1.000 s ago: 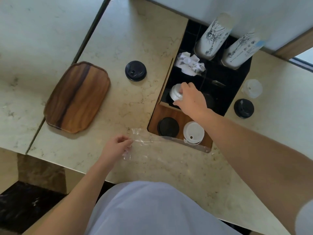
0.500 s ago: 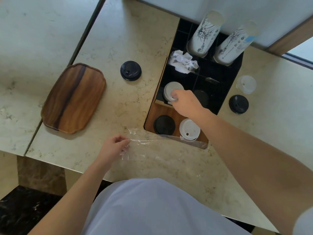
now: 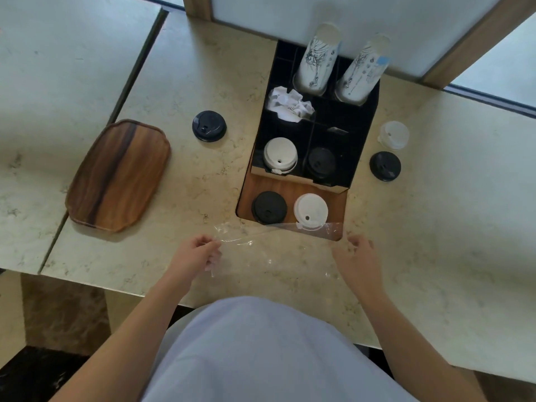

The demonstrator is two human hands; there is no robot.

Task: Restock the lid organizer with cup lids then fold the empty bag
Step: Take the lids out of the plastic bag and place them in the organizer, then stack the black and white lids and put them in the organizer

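Observation:
The black lid organizer (image 3: 359, 146) stands on the counter with a stack of white lids (image 3: 280, 155) in its near left compartment and black lids (image 3: 321, 162) in the near right one. In front, on a wooden base (image 3: 290, 187), sit a black lid (image 3: 269, 206) and a white lid (image 3: 311, 209). A clear empty plastic bag (image 3: 275, 250) lies flat on the counter before me. My left hand (image 3: 197, 253) pinches its left edge. My right hand (image 3: 358, 255) is at the bag's right edge, fingers curled and apart; whether it touches the bag I cannot tell.
A wooden tray (image 3: 119, 175) lies at the left. Loose black lids (image 3: 208, 126) (image 3: 385, 166) and a clear lid (image 3: 394, 134) rest on the counter beside the organizer. Two upside-down paper cup stacks (image 3: 317, 59) (image 3: 362, 71) and crumpled napkins (image 3: 290, 104) fill the organizer's far compartments.
My right hand has let go of the white lids in the organizer and drawn back to the bag's right edge. The left hand still holds the bag's left edge.

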